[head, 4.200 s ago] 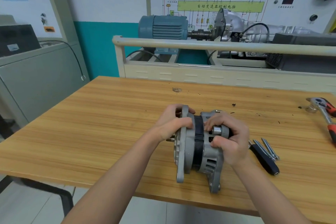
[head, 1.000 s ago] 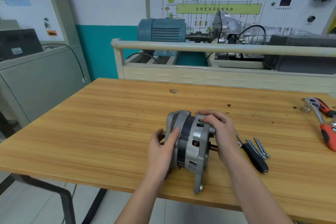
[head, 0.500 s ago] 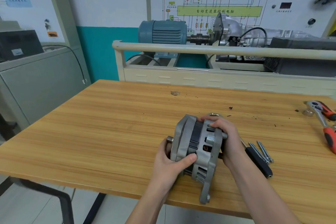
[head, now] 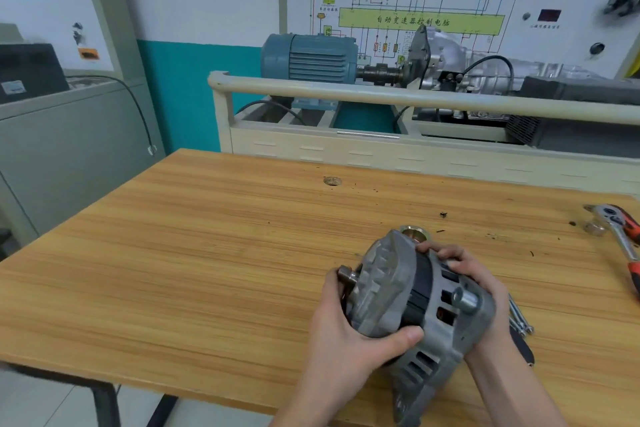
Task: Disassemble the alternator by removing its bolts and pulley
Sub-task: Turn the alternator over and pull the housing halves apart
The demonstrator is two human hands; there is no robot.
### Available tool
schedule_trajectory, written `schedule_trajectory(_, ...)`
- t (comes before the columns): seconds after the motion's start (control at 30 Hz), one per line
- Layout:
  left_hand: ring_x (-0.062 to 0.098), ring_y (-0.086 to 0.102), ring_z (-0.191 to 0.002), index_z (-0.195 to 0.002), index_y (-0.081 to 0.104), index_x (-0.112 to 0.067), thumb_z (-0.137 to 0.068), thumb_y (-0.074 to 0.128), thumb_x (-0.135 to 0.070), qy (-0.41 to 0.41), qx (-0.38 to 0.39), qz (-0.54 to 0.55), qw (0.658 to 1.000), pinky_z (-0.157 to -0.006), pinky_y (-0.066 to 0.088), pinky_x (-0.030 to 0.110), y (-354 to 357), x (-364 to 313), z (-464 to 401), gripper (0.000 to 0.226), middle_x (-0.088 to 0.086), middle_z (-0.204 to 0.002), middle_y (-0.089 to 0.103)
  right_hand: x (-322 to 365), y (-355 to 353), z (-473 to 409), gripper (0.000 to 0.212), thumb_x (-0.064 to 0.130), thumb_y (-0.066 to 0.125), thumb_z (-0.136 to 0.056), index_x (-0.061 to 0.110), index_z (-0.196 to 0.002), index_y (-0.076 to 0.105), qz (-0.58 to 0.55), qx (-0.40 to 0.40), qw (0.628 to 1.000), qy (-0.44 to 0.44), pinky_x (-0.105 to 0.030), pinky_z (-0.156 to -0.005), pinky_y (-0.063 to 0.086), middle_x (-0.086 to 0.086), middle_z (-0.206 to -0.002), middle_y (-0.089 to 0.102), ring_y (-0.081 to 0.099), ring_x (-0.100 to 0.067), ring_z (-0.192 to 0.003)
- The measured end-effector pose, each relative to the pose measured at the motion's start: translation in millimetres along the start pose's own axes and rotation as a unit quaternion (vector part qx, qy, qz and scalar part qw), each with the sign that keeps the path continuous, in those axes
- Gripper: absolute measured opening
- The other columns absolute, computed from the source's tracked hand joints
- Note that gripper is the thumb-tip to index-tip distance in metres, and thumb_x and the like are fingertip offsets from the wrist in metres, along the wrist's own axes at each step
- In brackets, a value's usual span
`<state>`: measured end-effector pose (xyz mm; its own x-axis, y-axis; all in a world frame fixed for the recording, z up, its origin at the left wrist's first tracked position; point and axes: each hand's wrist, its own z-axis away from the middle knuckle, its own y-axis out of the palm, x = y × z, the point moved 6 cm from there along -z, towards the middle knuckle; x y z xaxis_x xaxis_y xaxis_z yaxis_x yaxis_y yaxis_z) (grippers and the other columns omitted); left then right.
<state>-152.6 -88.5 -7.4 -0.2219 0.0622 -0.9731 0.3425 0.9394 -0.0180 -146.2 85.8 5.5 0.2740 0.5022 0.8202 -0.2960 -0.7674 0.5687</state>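
Cast grey metal makes up most of the alternator, a ribbed, slotted housing in two halves with a dark band between them, and in the head view it sits tilted in both hands just above the near edge of the wooden table. It looks heavy and wholly rigid, a dense lump that will not give under the fingers; the bare castings are smooth and could slip, while the vent slots and projecting ears offer purchase. The best hold, to my eye, is on the rims of the two end frames rather than on the bare shaft stub that sticks out of the front frame, which shows no pulley on it. The left hand wraps the front frame from below and behind, thumb laid across the lower edge of the casting, fingers curled round the far side near the stub. The right hand cups the rear slotted frame from the opposite side, fingertips hooked over its top edge — both hands closed firmly on the body, neither one spread wide. Just beyond the right wrist lie several long silver bolts and a black-handled tool, partly hidden by the forearm. Well off past the right hand, at the table's far side, rests a red-and-chrome ratchet wrench. Whether the two halves have begun to part I cannot tell.
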Motion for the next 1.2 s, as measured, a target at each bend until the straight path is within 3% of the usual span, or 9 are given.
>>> schedule_trajectory(0.13, -0.005, 0.064, -0.097, -0.113, 0.049, -0.04, -0.045, 0.087, -0.062, -0.023, -0.018, -0.021, 0.999, -0.073, 0.051, 0.011, -4, 4, 0, 0.082, -0.027, -0.103, 0.067, 2, 4, -2, 0.016, 0.008, 0.049, -0.067, 0.014, -0.062, 0.062, 0.058, 0.023, 0.998, -0.012, -0.039, -0.073, 0.048, -0.008, -0.086, 0.069, 0.063, -0.024, -0.081)
schedule_trajectory(0.23, -0.009, 0.051, -0.113, -0.144, 0.032, -0.034, -0.037, 0.074, -0.08, -0.047, -0.047, -0.068, 0.995, -0.092, 0.045, 0.015, -14, 7, -4, 0.123, -0.025, -0.127, 0.053, 7, 12, -1, 0.023, 0.006, 0.052, -0.069, 0.02, -0.062, 0.069, 0.143, 0.032, 0.988, -0.047, -0.041, -0.078, 0.05, -0.008, -0.089, 0.071, 0.063, -0.024, -0.088)
schedule_trajectory(0.33, 0.016, 0.041, -0.136, -0.126, 0.059, -0.028, -0.052, 0.065, -0.078, -0.029, -0.057, -0.096, 0.993, -0.109, 0.039, 0.043, -22, 9, -10, 0.09, 0.0, -0.144, 0.048, 8, 26, 0, 0.023, 0.004, 0.057, -0.072, 0.021, -0.058, 0.065, 0.205, 0.026, 0.976, -0.074, -0.041, -0.083, 0.049, -0.004, -0.088, 0.072, 0.065, -0.019, -0.089)
schedule_trajectory(0.4, 0.011, 0.03, -0.141, -0.117, 0.064, -0.031, -0.06, 0.062, -0.072, -0.014, -0.069, -0.125, 0.99, -0.112, 0.032, 0.034, -24, 11, -8, 0.07, -0.003, -0.148, 0.04, 8, 33, 3, 0.016, 0.009, 0.058, -0.067, 0.02, -0.057, 0.063, 0.221, 0.026, 0.971, -0.085, -0.036, -0.078, 0.049, -0.004, -0.085, 0.072, 0.066, -0.015, -0.085)
schedule_trajectory(0.5, 0.002, 0.039, -0.125, -0.12, 0.062, -0.023, -0.069, 0.057, -0.077, 0.011, -0.12, -0.175, 0.977, -0.091, 0.027, 0.0, -28, 10, -4, 0.075, -0.008, -0.136, 0.041, 9, 31, 7, 0.032, -0.001, 0.055, -0.08, 0.022, -0.059, 0.066, 0.226, 0.027, 0.971, -0.078, -0.034, -0.077, 0.048, -0.002, -0.089, 0.074, 0.067, -0.014, -0.086)
schedule_trajectory(0.67, 0.006, 0.059, -0.096, -0.106, 0.062, -0.025, -0.072, 0.051, -0.08, 0.049, -0.123, -0.191, 0.973, -0.079, 0.048, 0.022, -32, 5, -9, 0.065, -0.009, -0.104, 0.061, 11, 27, 10, 0.021, 0.002, 0.057, -0.085, 0.017, -0.082, 0.071, 0.266, 0.013, 0.961, -0.075, -0.022, -0.065, 0.049, 0.003, -0.089, 0.073, 0.067, -0.004, -0.077)
schedule_trajectory(0.8, 0.001, 0.06, -0.071, -0.09, 0.053, -0.038, -0.078, 0.042, -0.076, 0.099, -0.089, -0.241, 0.961, -0.057, 0.042, 0.014, -32, -3, -15, 0.041, -0.011, -0.079, 0.064, 6, 25, 11, 0.02, 0.007, 0.06, -0.085, 0.021, -0.094, 0.069, 0.266, -0.001, 0.962, -0.064, -0.027, -0.072, 0.049, 0.0, -0.101, 0.069, 0.065, -0.014, -0.091)
schedule_trajectory(0.97, -0.002, 0.065, -0.077, -0.1, 0.054, -0.038, -0.083, 0.052, -0.063, 0.104, -0.013, -0.19, 0.976, -0.061, 0.05, 0.016, -36, -2, -31, 0.03, -0.02, -0.085, 0.069, 12, 39, 8, 0.048, 0.027, 0.051, -0.062, 0.032, -0.108, 0.064, 0.364, 0.078, 0.927, -0.045, -0.037, -0.098, 0.043, 0.005, -0.128, 0.053, 0.049, -0.009, -0.118)
schedule_trajectory(1.2, 0.002, 0.062, -0.099, -0.12, 0.058, -0.009, -0.09, 0.066, -0.029, 0.014, 0.143, -0.15, 0.978, -0.082, 0.048, 0.019, -39, -18, -62, 0.036, 0.004, -0.115, 0.066, 28, 79, -19, 0.031, 0.054, 0.064, -0.077, 0.038, -0.104, 0.066, 0.509, 0.254, 0.822, -0.001, -0.021, -0.077, 0.048, 0.018, -0.105, 0.067, 0.063, 0.005, -0.09)
